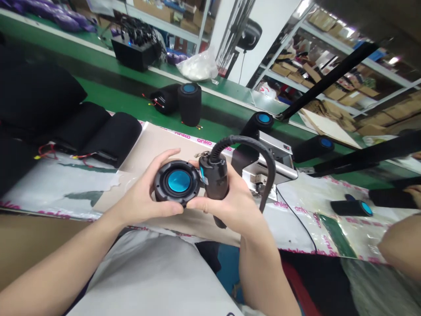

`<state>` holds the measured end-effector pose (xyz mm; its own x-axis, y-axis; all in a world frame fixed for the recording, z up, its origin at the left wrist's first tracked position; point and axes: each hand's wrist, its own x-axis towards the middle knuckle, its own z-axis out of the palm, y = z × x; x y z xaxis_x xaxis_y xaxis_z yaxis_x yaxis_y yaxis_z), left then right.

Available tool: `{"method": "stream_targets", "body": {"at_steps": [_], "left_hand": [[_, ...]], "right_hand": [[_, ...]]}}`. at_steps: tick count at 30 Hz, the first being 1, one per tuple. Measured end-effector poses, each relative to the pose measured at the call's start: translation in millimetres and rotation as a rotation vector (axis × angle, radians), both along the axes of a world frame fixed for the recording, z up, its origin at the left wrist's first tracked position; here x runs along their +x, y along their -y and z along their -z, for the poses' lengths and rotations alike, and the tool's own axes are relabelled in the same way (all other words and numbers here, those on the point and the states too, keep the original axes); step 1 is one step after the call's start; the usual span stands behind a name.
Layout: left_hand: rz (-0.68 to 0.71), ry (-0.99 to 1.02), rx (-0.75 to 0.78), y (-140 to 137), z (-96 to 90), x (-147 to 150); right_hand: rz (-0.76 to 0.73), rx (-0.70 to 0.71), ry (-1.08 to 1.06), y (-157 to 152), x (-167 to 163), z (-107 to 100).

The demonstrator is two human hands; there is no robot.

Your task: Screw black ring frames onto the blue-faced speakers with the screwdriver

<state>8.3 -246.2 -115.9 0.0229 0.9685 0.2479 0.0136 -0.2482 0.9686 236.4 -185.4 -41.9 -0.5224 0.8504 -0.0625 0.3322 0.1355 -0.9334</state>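
Background: noted green bench (131, 105), metal shelving (357, 53) beyond. With left hand (146, 191), held blue-faced round black piece (178, 181) over brown sheet (148, 140), gripping rim between fingers and thumb. With right hand (241, 204), gripped dark corded tool (215, 180) close beside, apparently touching lower rim with thumb. Judged best to keep piece steady and level, to bend thick cable (271, 169) away from work, and to spare blue face from pressure or scratches.
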Motion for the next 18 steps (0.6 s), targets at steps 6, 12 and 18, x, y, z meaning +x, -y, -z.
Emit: {"method": "stream_targets", "body": {"at_steps": [6,12,18], "left_hand": [[0.038,0.058,0.022,-1,1.4,3],[-0.046,-0.039,0.013,1,-4.0,5],[-0.034,-0.088,-0.040,0,-6.1,2]], "right_hand": [[0.088,-0.002,0.008,12,0,0],[-0.059,0.050,0.101,-9,0,-15],[-0.099,0.055,0.149,-12,-1,-22]]}}
